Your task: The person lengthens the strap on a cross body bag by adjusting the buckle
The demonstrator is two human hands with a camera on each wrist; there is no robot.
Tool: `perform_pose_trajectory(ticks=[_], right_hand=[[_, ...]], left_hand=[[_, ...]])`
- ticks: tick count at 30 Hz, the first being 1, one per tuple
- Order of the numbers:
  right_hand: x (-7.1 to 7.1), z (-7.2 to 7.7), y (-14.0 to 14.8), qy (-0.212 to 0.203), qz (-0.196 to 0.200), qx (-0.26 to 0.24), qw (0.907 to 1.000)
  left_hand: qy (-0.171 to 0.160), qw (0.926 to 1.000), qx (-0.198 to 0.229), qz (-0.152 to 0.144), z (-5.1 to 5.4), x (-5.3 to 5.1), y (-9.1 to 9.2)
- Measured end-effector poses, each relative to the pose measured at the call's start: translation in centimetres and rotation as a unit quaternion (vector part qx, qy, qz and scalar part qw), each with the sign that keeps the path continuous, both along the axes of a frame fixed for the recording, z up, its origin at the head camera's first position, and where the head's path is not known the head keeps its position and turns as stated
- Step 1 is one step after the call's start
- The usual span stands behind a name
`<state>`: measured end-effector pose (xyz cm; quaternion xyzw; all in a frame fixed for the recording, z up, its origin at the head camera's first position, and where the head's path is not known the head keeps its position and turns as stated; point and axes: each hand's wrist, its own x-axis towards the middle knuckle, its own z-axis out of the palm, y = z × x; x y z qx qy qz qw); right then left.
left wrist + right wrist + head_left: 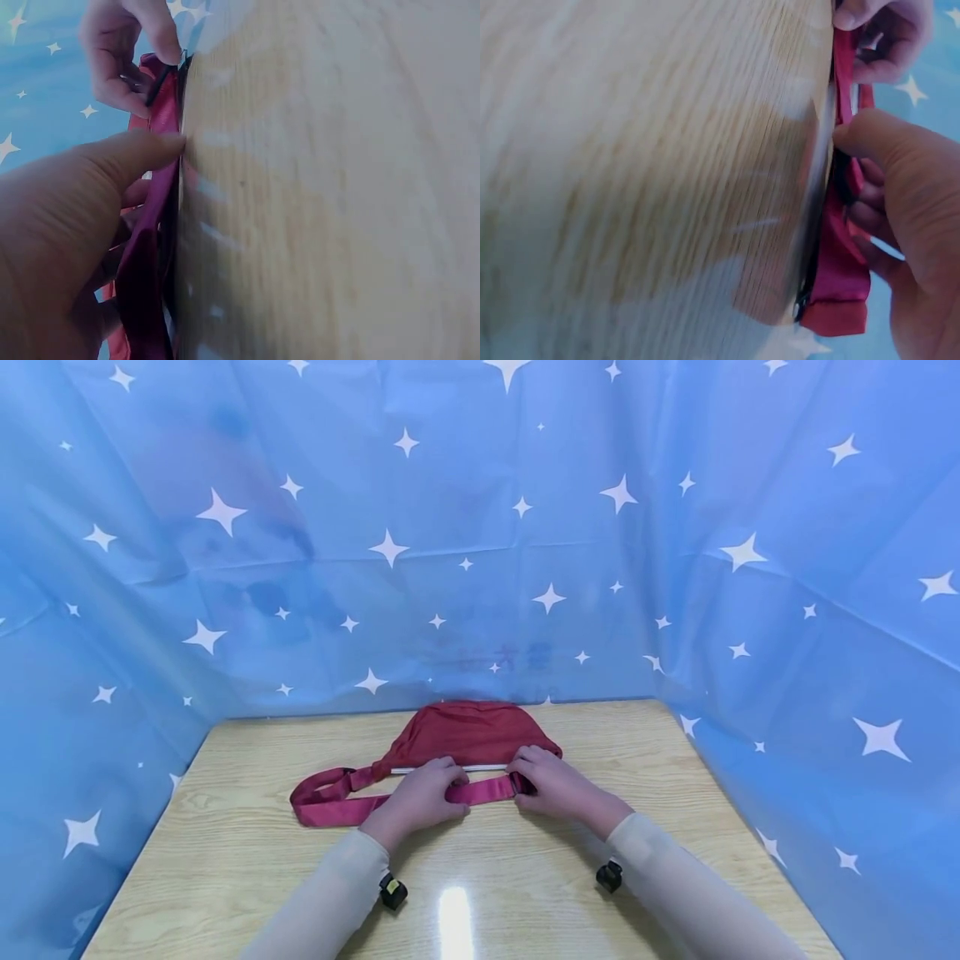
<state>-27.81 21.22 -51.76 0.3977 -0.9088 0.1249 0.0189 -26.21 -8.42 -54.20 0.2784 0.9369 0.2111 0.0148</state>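
Note:
A dark red waist bag lies flat near the back of the table, a pale zip along its near edge. Its magenta-red strap loops out on the left and runs along the bag's front. My left hand holds the strap midway, thumb on the near side and fingers behind it, as the left wrist view shows. Further right, my right hand pinches the strap at a black buckle, close to the bag's right corner. Its fingers partly hide the buckle.
The light wood table carries the bag and both forearms. A blue curtain with white stars encloses the back and both sides, right behind the bag. Small black devices sit at both wrists.

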Motion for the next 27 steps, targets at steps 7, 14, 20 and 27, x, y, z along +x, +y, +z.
perform_pose_trajectory(ticks=[7, 14, 20, 27], right_hand=[[0.1, -0.3, 0.5, -0.011, 0.003, -0.042, 0.9991], [0.1, -0.2, 0.8, -0.044, -0.022, -0.06, 0.997], [0.2, -0.2, 1.0, -0.041, -0.015, -0.061, 0.9972], [0.4, 0.0, 1.0, -0.027, -0.007, -0.078, 0.9966]], left_hand=[[0.031, 0.9994, -0.015, 0.003, -0.1, 0.2, 0.6], [0.06, 0.9981, -0.01, 0.008, -0.7, 0.1, 1.5], [0.072, 0.9972, 0.012, 0.015, -0.7, 0.2, 1.7], [-0.049, 0.9916, 0.116, 0.03, -0.9, 0.1, 1.8]])
